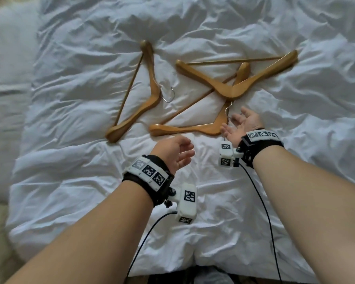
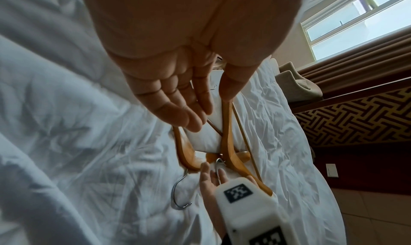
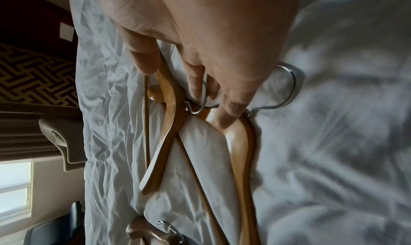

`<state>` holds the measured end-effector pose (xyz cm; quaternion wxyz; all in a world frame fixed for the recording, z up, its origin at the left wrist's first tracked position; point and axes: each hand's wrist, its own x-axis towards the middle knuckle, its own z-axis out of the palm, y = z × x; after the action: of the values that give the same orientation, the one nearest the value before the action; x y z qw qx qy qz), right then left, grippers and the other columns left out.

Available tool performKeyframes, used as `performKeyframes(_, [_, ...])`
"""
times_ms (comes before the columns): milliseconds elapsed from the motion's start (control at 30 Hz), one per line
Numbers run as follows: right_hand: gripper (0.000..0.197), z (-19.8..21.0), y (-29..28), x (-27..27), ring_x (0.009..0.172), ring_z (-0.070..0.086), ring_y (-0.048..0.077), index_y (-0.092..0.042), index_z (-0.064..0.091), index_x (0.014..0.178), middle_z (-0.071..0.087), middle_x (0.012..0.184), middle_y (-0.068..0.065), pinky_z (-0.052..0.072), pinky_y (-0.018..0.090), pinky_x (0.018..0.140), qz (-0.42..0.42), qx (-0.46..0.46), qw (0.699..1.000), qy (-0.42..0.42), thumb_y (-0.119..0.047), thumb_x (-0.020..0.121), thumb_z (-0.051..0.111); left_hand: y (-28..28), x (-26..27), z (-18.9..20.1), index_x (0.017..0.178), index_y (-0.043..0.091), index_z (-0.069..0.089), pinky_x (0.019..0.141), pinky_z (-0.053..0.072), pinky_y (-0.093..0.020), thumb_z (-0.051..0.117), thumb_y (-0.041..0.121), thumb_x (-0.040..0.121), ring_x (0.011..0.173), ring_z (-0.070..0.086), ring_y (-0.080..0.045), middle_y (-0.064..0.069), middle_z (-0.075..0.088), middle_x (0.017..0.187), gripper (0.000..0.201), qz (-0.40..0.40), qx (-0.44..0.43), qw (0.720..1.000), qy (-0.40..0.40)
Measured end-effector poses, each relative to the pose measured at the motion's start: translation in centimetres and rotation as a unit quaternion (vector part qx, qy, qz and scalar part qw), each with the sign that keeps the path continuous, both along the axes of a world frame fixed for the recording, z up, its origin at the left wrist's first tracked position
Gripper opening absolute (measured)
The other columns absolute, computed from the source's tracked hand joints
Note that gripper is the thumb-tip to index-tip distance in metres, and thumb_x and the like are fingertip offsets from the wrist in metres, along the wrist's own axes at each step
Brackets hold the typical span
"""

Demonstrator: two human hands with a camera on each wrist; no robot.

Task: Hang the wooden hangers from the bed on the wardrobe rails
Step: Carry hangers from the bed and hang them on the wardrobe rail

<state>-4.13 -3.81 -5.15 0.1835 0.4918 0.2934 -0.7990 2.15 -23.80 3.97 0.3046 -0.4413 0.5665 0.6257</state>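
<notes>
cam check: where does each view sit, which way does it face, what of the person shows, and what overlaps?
Head: above, looking forward and down at three wooden hangers on the white bedding; both forearms, left hand, right hand.
Left wrist: under the left palm, along its fingers toward the hangers, window behind; right hand too.
Right wrist: along the right fingers, at a metal hook.
Shared: hangers, bedding.

A window point(image 2: 364, 18), brown curtains point(image 2: 355, 73) and patterned wall panel point(image 2: 360, 115) flank the room.
</notes>
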Motion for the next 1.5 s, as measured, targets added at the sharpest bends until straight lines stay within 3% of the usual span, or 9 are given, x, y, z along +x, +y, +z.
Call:
performKeyframes(100, [0.032,0.8,0.1,-0.4,0.103,0.058,0.024,-0.013,0.068,0.108,0.062,0.121,0.005,0.048,0.036,0.089,-0.013,0.032,0.999,0.021,-0.034,0.087,0.057,0.0,0.2,0.4,0.096,0.008,0.066,0.062,0.054,-0.026,0.063,0.015,0.093,0.073,0.068,-0.020,-0.006,0.069,0.084,0.008,0.003,-0.001,1.000,0.005])
performKeyframes(267, [0.014,4.0,0.9,-2.1,0.079,0.056,0.021,-0.017,0.069,0.074,0.065,0.083,0.000,0.046,0.031,0.073,-0.043,0.080,0.993,0.079,-0.025,0.081,0.060,-0.2,-0.1,2.0,0.095,0.008,0.065,0.063,0.054,-0.026,0.062,0.014,0.094,0.074,0.067,-0.020,-0.006,0.069,0.083,0.006,0.003,-0.005,1.000,0.023])
performKeyframes(467, [0.024,10.2,2.3,-3.6,0.085,0.059,0.023,-0.016,0.072,0.082,0.068,0.091,0.001,0.045,0.035,0.081,-0.024,0.087,0.981,0.173,-0.031,0.085,0.054,-0.3,-0.1,4.7,0.095,0.009,0.065,0.061,0.053,-0.027,0.061,0.015,0.095,0.072,0.066,-0.019,-0.007,0.068,0.089,0.008,-0.004,-0.014,0.998,0.054])
performKeyframes(633, [0.028,14.6,1.4,-3.1,0.071,0.063,0.023,-0.007,0.070,0.081,0.066,0.077,0.006,0.049,0.030,0.071,0.041,0.100,0.972,0.209,-0.027,0.091,0.053,-0.3,0.2,7.9,0.093,0.008,0.065,0.063,0.050,-0.028,0.059,0.015,0.095,0.067,0.063,-0.018,-0.007,0.066,0.085,0.009,-0.016,-0.015,0.996,0.083])
performKeyframes(833, [0.032,19.1,-0.8,0.0,0.089,0.069,0.034,-0.009,0.066,0.083,0.062,0.082,0.010,0.051,0.045,0.085,0.223,0.119,0.944,0.211,-0.040,0.089,0.058,-1.1,0.9,12.1,0.100,0.006,0.063,0.062,0.046,-0.028,0.054,0.013,0.099,0.068,0.060,-0.018,-0.007,0.063,0.084,0.011,-0.018,-0.012,0.992,0.122])
performKeyframes(1067, [0.040,23.6,-5.7,2.6,0.075,0.066,0.030,-0.014,0.063,0.078,0.059,0.075,0.008,0.050,0.045,0.086,0.412,0.113,0.865,0.264,-0.053,0.084,0.063,-4.1,3.9,15.0,0.091,0.011,0.060,0.060,0.044,-0.026,0.053,0.016,0.099,0.067,0.058,-0.018,-0.004,0.060,0.076,0.012,-0.040,-0.017,0.990,0.133])
performKeyframes(1267, [0.057,27.9,-13.7,4.1,0.048,0.026,0.020,-0.014,0.051,0.065,0.032,0.058,0.004,0.046,0.029,0.058,0.558,0.038,0.763,0.324,-0.067,0.087,0.049,-10.5,8.6,16.6,0.084,0.016,0.060,0.065,0.046,-0.029,0.055,0.025,0.099,0.081,0.058,-0.022,-0.006,0.061,0.087,0.019,0.003,-0.027,0.993,0.115])
performKeyframes(1400, [0.061,31.0,-20.7,6.1,0.047,0.005,0.016,-0.011,0.040,0.062,0.019,0.058,0.001,0.033,0.020,0.036,0.636,-0.036,0.696,0.332,-0.066,0.089,0.042,-15.6,13.0,17.7,0.088,0.016,0.058,0.072,0.047,-0.032,0.056,0.042,0.099,0.084,0.058,-0.024,-0.006,0.063,0.091,0.028,0.088,-0.017,0.990,0.105])
performKeyframes(1500, [0.062,32.2,-26.0,8.7,0.042,0.011,0.012,-0.010,0.038,0.064,0.018,0.057,0.001,0.010,0.028,0.052,0.704,-0.097,0.618,0.337,-0.068,0.087,0.042,-19.1,17.1,18.7,0.093,0.013,0.060,0.069,0.048,-0.031,0.057,0.051,0.096,0.082,0.057,-0.025,-0.010,0.062,0.093,0.038,0.175,0.004,0.976,0.130])
